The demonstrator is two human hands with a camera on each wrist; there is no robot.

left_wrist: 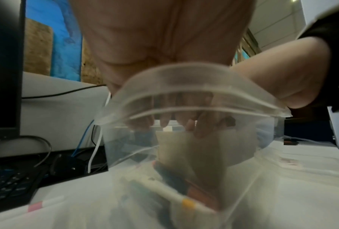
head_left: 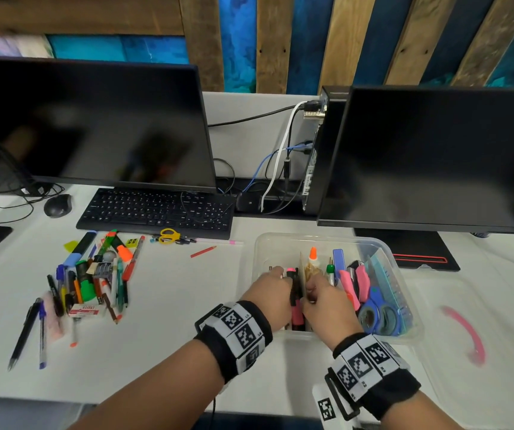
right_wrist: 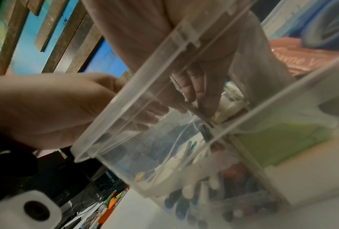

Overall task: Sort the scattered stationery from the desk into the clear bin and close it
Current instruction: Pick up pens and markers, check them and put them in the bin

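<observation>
The clear bin (head_left: 327,238) stands open on the white desk, right of centre. Both hands reach into its left part. My left hand (head_left: 272,285) has its fingers (right_wrist: 151,115) stretched down into the left compartment, beside black and pink markers (head_left: 295,293). My right hand (head_left: 321,293) pinches the top edge of a tan cardboard divider (head_left: 306,265) with curled fingers (right_wrist: 196,91). Right of the divider stand a glue bottle (head_left: 313,257), a blue stapler (head_left: 338,259) and pink-handled scissors (head_left: 359,283). A pile of scattered pens and highlighters (head_left: 94,274) lies on the desk at the left.
Yellow scissors (head_left: 168,235), a red pencil (head_left: 203,252) and a white pen (head_left: 218,242) lie in front of the keyboard (head_left: 156,212). The clear lid (head_left: 473,305) lies flat right of the bin. Two monitors stand behind; one monitor base (head_left: 411,252) sits behind the bin.
</observation>
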